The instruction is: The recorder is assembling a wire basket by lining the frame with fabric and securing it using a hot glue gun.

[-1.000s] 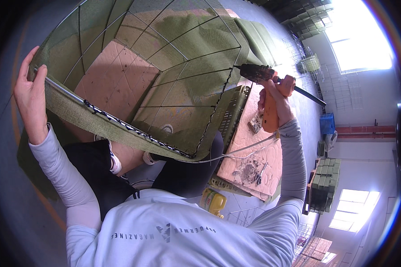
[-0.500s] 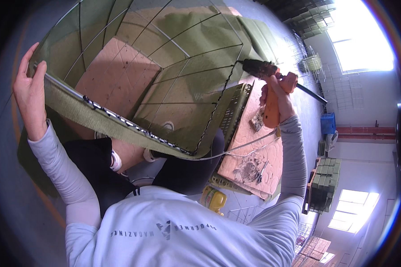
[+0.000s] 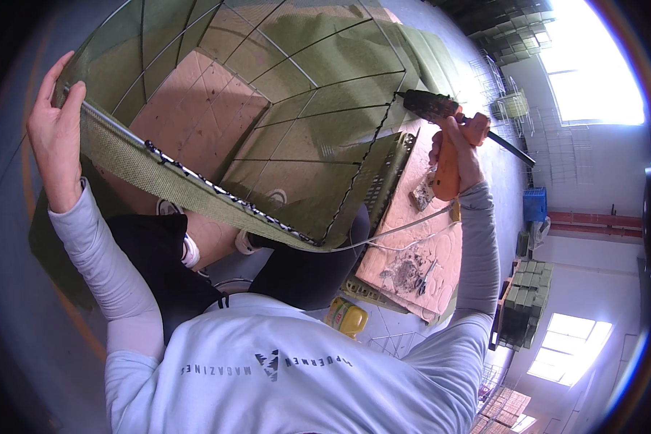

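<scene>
A large wire frame (image 3: 294,130) lined with green mesh fabric stands tilted in front of me. My left hand (image 3: 56,148) grips its far-left corner, thumb and fingers round the fabric edge. In my right hand (image 3: 466,160) is an orange glue gun (image 3: 447,170) with a dark, blackened nozzle and a black stick coming out of its back. Its tip touches or nearly touches the right-hand wire, near the frame's upper right corner. A black bead of glue (image 3: 360,163) runs down that wire. Another dark bead (image 3: 224,194) follows the near edge, where a fabric flap hangs.
Right of the frame, a cardboard sheet (image 3: 387,264) lies on a green plastic crate (image 3: 389,177), bearing scissors (image 3: 427,278) and dark residue. A pale cord (image 3: 405,226) crosses it. A yellow jug (image 3: 349,318) stands below. Green stacks (image 3: 526,289) and a blue crate (image 3: 534,205) are farther right.
The glue gun's tip has crept slightly up the right wire toward the corner, lengthening the black bead. My left hand keeps its hold. The whole view has shifted slightly.
</scene>
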A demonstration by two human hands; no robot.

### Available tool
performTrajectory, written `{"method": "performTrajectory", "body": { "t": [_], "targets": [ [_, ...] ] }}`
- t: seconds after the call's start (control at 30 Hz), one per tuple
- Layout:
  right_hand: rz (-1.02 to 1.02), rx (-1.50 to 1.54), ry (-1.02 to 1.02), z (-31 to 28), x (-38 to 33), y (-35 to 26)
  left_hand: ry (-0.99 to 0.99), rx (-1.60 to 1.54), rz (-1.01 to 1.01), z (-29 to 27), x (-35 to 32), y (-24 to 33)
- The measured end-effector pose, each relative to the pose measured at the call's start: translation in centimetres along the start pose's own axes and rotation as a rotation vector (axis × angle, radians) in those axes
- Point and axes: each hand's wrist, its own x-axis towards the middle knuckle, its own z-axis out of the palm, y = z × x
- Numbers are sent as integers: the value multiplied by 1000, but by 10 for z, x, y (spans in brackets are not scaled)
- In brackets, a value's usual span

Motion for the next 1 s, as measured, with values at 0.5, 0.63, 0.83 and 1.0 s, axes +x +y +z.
{"method": "performTrajectory", "body": {
  "t": [0.5, 0.63, 0.83, 1.0],
  "targets": [
    [63, 0, 73, 2, -7, -7, -5, 3, 0, 4, 0, 3],
    [69, -10, 78, -5, -14, -4, -13, 20, -13, 6, 0, 4],
    [37, 74, 95, -2, -13, 0, 0, -5, -7, 4, -1, 3],
    [40, 52, 30, -4, -8, 2, -4, 30, -5, 1, -1, 1]
  ]
}}
